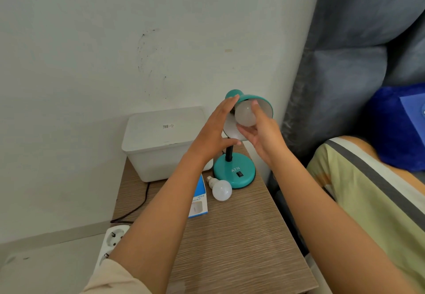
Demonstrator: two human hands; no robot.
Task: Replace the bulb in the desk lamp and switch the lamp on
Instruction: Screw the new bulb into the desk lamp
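A teal desk lamp stands at the back right of the wooden bedside table, its round base [234,174] carrying a black rocker switch [240,174]. Its shade [259,104] is tilted toward me. My left hand [213,132] cups the shade's left side and rim. My right hand [262,132] has its fingers around a white bulb [245,115] that sits inside the shade; the bulb's socket end is hidden. A second white bulb [221,189] lies on its side on the table in front of the base. The lamp is unlit.
A white lidded box [161,142] stands at the back left against the wall. A blue and white bulb carton [199,201] lies beside the loose bulb. A black cable [135,208] drops to a white power strip [111,245] on the floor. A bed borders the table's right edge.
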